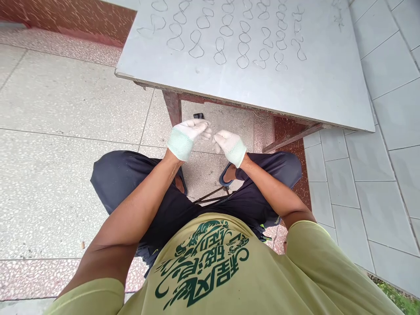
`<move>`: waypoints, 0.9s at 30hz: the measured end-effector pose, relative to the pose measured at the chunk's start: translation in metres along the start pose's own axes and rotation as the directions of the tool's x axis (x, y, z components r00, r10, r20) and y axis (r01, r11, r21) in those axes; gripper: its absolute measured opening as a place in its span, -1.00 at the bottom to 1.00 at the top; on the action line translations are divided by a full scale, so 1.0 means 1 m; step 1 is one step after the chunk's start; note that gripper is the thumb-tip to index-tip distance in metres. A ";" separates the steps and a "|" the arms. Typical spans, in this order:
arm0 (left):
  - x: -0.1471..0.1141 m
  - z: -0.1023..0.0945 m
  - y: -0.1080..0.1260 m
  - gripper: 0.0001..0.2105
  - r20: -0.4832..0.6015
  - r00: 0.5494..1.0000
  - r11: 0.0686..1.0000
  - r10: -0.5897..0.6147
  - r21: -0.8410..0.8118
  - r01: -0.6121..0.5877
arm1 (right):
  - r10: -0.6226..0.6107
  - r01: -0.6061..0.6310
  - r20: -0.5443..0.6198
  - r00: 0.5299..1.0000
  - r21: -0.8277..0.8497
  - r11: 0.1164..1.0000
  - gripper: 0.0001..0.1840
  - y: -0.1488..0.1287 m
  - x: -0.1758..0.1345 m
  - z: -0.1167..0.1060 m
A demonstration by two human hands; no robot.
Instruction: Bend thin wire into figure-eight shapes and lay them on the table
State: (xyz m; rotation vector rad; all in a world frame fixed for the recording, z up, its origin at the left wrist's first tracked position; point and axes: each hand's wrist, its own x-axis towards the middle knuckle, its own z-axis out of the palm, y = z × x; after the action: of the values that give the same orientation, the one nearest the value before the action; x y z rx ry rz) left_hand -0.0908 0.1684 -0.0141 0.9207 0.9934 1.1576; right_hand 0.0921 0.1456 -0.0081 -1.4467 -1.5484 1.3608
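Fingers (pixel 206 134): curling toward thumbs on left hand (pixel 190 130) and right hand (pixel 228 141), hovering off the tabletop's (pixel 295 89) near edge; whether pinching anything, cannot tell. Wire loops (pixel 243 42): lying in rows back from that edge. Risk: slack grip dropping anything thin floorward.

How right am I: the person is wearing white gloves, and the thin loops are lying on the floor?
Not quite: the loops in rows aren't on the floor. They lie on top of the table, as the head view shows. You're right about the white gloves.
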 end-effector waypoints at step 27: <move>0.003 -0.006 0.000 -0.63 0.403 0.892 0.083 0.204 0.901 -0.426 | -0.055 0.061 0.031 0.998 -0.293 0.954 -0.60 0.011 0.007 -0.003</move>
State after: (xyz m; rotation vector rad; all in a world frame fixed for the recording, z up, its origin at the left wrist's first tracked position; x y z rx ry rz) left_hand -0.0961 0.1716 -0.0159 2.4240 1.4534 0.5562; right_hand 0.0973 0.1521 -0.0187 -1.5487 -1.8549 1.1515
